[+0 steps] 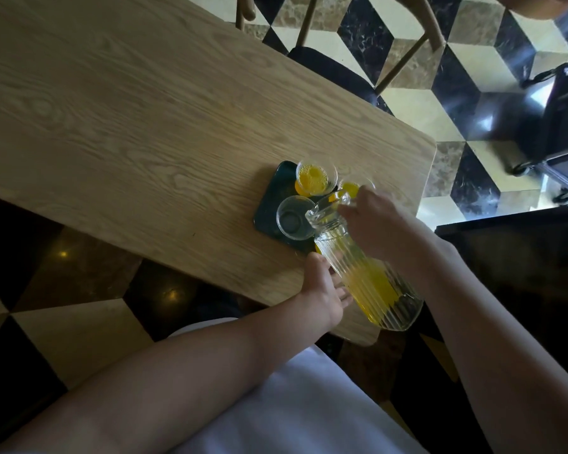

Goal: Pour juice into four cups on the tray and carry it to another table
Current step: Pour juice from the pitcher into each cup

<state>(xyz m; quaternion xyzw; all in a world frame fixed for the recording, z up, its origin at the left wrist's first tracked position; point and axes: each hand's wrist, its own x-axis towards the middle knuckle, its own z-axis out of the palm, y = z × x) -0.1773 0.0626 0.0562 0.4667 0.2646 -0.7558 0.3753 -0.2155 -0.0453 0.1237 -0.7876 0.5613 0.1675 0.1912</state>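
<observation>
Tipping the pitcher (364, 273) toward the empty cup (292, 218) — right hand (374, 221) grips its neck, left hand (322, 290), fingers spread, props its body.

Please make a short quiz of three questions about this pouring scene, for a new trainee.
1. True or false: the cup nearest the pitcher's spout already holds juice.
2. Which hand grips the pitcher near its neck? A) the left hand B) the right hand
3. Fill in: the cups stand on a dark ____.

Key
1. False. That cup looks empty; the far cup holds juice.
2. B. The right hand grips the pitcher near its neck; the left hand rests under its ribbed body.
3. Tray, which lies on the wooden table.
</observation>
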